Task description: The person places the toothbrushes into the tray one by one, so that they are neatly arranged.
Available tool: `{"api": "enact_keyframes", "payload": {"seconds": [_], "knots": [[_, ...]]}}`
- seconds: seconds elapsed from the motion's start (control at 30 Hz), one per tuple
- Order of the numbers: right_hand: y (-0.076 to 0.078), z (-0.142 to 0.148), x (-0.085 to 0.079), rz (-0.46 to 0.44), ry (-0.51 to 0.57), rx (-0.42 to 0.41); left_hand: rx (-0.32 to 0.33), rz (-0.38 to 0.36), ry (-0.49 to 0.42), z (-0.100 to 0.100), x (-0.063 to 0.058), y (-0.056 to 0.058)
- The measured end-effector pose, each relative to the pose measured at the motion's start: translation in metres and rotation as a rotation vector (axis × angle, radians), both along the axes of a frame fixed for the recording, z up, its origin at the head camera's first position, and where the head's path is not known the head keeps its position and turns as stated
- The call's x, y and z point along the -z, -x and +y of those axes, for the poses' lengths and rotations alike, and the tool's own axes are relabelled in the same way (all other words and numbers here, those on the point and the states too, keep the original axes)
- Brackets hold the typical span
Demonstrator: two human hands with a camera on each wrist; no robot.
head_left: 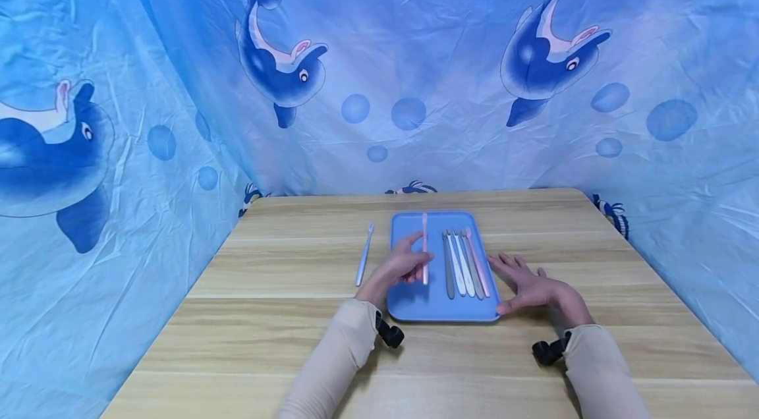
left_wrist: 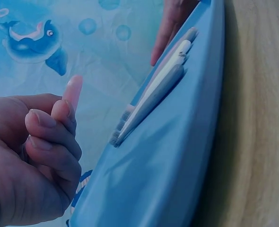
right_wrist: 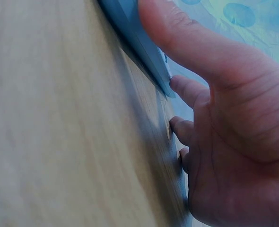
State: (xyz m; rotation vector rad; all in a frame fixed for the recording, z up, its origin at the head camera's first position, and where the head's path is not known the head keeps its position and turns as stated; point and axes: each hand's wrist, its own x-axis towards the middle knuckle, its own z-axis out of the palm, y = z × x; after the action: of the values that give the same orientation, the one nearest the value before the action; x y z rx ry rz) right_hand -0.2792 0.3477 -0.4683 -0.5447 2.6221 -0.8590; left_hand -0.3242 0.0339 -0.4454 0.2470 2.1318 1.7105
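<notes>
My left hand (head_left: 404, 264) pinches a pink toothbrush (head_left: 425, 241) above the left half of a blue tray (head_left: 415, 310); its handle end (left_wrist: 74, 92) pokes out past the curled fingers in the left wrist view. On the tray's right half several toothbrushes lie side by side: a dark grey one (head_left: 449, 271), white ones (head_left: 456, 267), another grey one and a pink one (head_left: 477, 264) nearest the right rim. My right hand (head_left: 530, 286) spreads along the tray's right side, thumb and index fingertip at the rim, the other fingers extended over the table.
A light blue toothbrush (head_left: 364, 254) lies on the wooden table (head_left: 267, 340) left of the tray. Blue curtains (head_left: 379, 63) printed with dolphins hang behind the table and at both sides.
</notes>
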Motion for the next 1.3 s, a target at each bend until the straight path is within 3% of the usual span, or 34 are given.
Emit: {"api": "enact_keyframes", "payload": {"seconds": [0.63,0.97,1.3], "knots": [[-0.001,0.000,-0.001,-0.002,0.003,-0.004,-0.008,0.010,0.005,0.020,0.010,-0.005],[0.001,-0.001,0.000,-0.011,-0.007,0.004,0.028,0.002,-0.001,0.028,0.017,-0.002],[0.001,-0.001,-0.001,-0.002,-0.019,-0.001,0.019,-0.037,0.029,0.035,0.021,0.000]]}}
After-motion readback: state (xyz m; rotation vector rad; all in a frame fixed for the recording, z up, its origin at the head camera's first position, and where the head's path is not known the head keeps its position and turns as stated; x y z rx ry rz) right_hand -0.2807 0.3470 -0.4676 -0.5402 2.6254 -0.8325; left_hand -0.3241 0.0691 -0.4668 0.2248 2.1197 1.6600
